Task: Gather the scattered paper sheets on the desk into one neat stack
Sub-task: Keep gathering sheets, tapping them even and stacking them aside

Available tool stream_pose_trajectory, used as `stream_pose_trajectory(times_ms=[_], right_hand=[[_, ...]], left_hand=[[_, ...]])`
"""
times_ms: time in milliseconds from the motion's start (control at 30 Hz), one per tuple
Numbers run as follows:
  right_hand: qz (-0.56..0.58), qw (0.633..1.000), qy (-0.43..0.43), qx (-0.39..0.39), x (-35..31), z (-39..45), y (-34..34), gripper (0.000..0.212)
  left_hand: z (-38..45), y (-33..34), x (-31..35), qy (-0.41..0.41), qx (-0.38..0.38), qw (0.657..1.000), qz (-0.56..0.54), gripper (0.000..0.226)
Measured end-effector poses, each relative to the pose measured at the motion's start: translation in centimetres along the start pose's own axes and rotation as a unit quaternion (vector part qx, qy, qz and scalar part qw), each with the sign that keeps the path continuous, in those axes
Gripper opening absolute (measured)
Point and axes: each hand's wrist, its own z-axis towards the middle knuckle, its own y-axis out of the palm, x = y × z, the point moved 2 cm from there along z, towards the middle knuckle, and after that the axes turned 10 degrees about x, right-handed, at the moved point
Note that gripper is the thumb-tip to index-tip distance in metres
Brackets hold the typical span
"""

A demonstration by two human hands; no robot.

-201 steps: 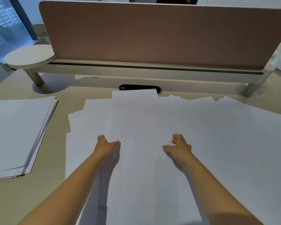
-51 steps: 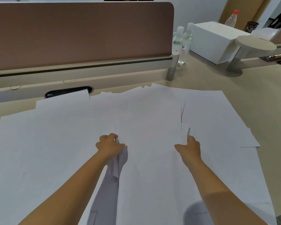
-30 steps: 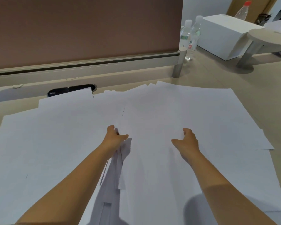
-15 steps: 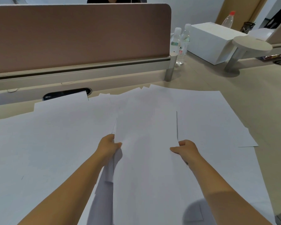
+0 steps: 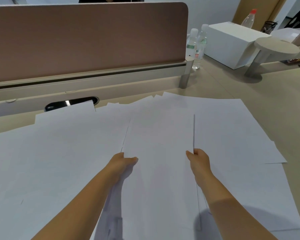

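held bundle [image 5: 158,153]: a small stack of white sheets lifted off the spread in the near middle, its long side edges showing as thin dark lines, which suggests it is raised and slightly bowed between the hands so the edges can be squared.
left hand [image 5: 123,161]: grasping the bundle's left edge, thumb on top and the fingers tucked under out of sight; placed at the side, likely to push that edge in line.
right hand [image 5: 198,157]: pinching the bundle's right edge opposite the left hand; the matched grip at both sides keeps the sheets from sliding apart.
loose sheets [image 5: 59,153]: still fanned over the desk to the left, right and far side of the bundle, overlapping at odd angles; these are what remains to gather, so the task looks only partly done.
far sheet corner: one sheet reaches the dark cable slot [image 5: 71,103] at the far left and partly covers it.
desk [image 5: 267,94]: pale wood, bare at the far right.
divider panel [image 5: 87,38]: brown screen along the far edge, limiting how far sheets could slide.
water bottles [image 5: 197,44]: standing far right beside a white box [image 5: 232,42], well apart from the paper.
next need: judged, to add the loose sheets to the bundle.
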Motion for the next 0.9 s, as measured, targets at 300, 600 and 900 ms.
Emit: stream_pose_trajectory(times_ms=[300,600,900], right_hand=[[-0.162,0.985,-0.063,-0.001,-0.1,0.6,0.8,0.042],[0.029,0.994,-0.014,-0.104,-3.1,-3.1,4.4,0.052],[0.08,0.975,-0.042,-0.205,-9.2,-10.7,8.0,0.032]], left_hand=[[-0.5,-2.0,0.9,0.124,0.088,0.986,0.074,0.031],[-2.8,-9.7,0.8,0.123,0.138,0.982,-0.05,0.027],[-5.7,-18.0,2.2,0.165,0.192,0.955,-0.157,0.032]])
